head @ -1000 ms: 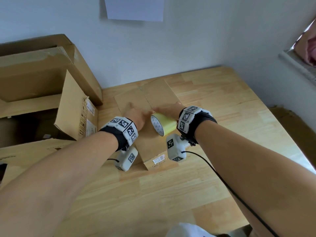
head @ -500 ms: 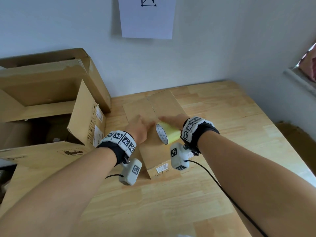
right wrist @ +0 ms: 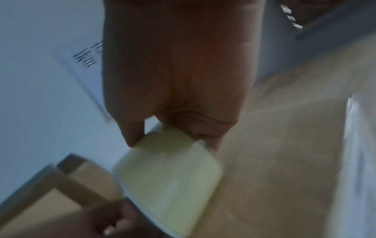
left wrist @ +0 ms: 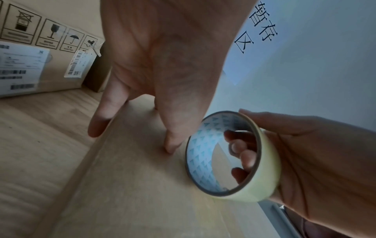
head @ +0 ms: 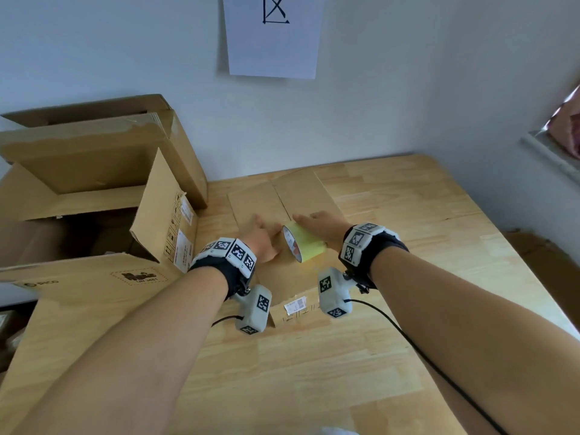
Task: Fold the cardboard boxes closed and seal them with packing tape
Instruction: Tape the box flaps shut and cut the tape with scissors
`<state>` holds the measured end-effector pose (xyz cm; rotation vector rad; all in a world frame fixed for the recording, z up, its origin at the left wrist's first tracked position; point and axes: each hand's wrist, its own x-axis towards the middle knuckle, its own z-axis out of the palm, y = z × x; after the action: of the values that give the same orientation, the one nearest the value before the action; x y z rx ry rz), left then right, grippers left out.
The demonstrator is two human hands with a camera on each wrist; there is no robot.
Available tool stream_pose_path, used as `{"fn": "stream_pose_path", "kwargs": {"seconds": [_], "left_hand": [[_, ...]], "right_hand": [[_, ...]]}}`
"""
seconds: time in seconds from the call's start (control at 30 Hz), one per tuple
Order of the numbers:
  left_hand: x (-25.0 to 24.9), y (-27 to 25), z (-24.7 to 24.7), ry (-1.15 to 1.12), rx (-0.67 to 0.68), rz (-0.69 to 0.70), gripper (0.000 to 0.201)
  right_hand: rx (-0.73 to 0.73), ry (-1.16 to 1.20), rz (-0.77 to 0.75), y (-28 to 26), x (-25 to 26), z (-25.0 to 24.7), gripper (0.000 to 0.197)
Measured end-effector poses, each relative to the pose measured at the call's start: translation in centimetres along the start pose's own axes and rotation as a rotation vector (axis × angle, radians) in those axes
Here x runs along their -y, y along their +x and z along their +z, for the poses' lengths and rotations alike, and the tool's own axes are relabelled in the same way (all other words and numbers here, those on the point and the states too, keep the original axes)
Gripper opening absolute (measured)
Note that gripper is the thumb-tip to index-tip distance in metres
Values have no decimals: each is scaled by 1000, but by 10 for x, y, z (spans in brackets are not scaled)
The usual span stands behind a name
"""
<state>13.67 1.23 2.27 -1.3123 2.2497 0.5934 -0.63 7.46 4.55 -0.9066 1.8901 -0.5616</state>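
Head view: my left hand (head: 262, 243) now presses flat mid-frame on the small cardboard box (head: 282, 215), while my right hand (head: 320, 226) has rolled the packing tape roll (head: 303, 243) further along the seam. Left wrist view: left fingers (left wrist: 171, 145) extended on the lid, right hand's fingers curled through the roll's core at lower right, so sealing is underway. Right wrist view: blurred, grip on the roll at centre.

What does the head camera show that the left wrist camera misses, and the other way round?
Only the head view shows both forearms with their wrist bands, the whole small closed box on the wooden table, and the big open box at the left.

Only the left wrist view looks through the tape roll: the right hand's fingers curl inside its core, and the left hand presses fingertips on the box top.

Both show the yellowish roll, both hands and the wall sign.
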Motion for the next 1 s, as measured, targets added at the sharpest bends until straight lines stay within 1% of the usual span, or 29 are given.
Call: {"fn": "stream_pose_path", "kwargs": {"seconds": [0.1, 0.2, 0.27, 0.37, 0.47, 0.53, 0.57, 0.6, 0.63, 0.67, 0.7, 0.77, 0.8, 0.87, 0.93, 1.0], "left_hand": [[5, 4, 3, 11, -20, 12, 64], [6, 3, 6, 13, -36, 8, 60], [5, -2, 11, -40, -88, 26, 56], [3, -6, 15, -121, -205, 29, 53], [2, 0, 16, -128, -188, 21, 54], [2, 1, 15, -129, -141, -28, 53], [2, 1, 15, -134, -137, -37, 52], [1, 0, 15, -142, -140, -35, 52], [0, 0, 15, -143, -145, -23, 52], [1, -1, 14, -139, -141, -25, 53], [1, -3, 13, -142, -132, -36, 53], [2, -3, 12, -141, -123, -39, 54], [3, -4, 12, -143, -119, -37, 54], [4, -8, 10, -145, -107, -23, 55], [5, -11, 8, -144, -86, -12, 56], [6, -13, 6, -157, -55, -10, 58]], "right_hand": [[6, 106, -5, -7, -4, 0, 37], [-2, 2, -12, -11, -3, 0, 30], [14, -109, 3, -14, -4, -1, 31], [36, -293, 10, -21, -7, -7, 40], [61, -418, 18, -29, -9, -8, 46], [122, -415, 39, -32, -9, -5, 43], [144, -366, 61, -33, -10, -5, 42], [145, -311, 76, -33, -13, -5, 41], [115, -265, 82, -34, -16, -6, 41], [63, -227, 89, -34, -19, -7, 47], [6, -187, 91, -33, -23, -9, 58], [-88, -116, 79, -34, -28, -10, 96], [-110, -100, 73, -35, -29, -9, 108], [-117, -94, 107, -35, -32, -8, 118], [-113, -73, 149, -33, -34, -7, 121], [-128, -62, 154, -31, -34, -6, 120]]}}
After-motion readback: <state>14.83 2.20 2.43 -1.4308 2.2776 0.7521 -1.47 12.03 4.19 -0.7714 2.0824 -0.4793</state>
